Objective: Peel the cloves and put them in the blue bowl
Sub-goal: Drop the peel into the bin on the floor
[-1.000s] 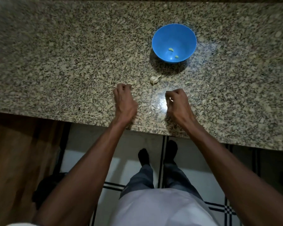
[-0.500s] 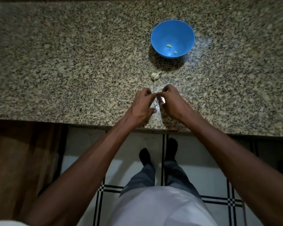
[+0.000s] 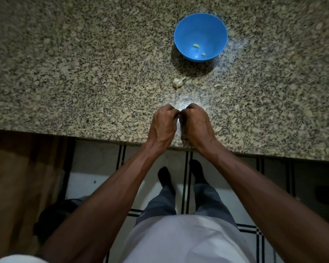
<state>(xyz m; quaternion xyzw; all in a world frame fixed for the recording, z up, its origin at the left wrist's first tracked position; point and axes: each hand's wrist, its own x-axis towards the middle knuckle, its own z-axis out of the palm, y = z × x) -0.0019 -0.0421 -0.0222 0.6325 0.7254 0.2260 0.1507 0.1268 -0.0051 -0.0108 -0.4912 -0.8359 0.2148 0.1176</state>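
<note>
The two hands are close together over the near part of the speckled stone tabletop, and their fingertips meet in the middle; the left hand and the right hand both have their fingers curled in, with the backs of the hands turned up; whatever they pinch between them is hidden by the fingers, so I cannot tell if a clove is there; a bright shine on the stone just past the knuckles makes that spot hard to see; one blue bowl stands farther back and a bit to the right, well apart from the hands; inside it lie two small pale peeled cloves, one bigger and one smaller; between the bowl and the hands lies one garlic piece with its skin on, near the bowl's shadow; a few tiny pale scraps lie to its right, too small to make out; no writing shows anywhere.
</note>
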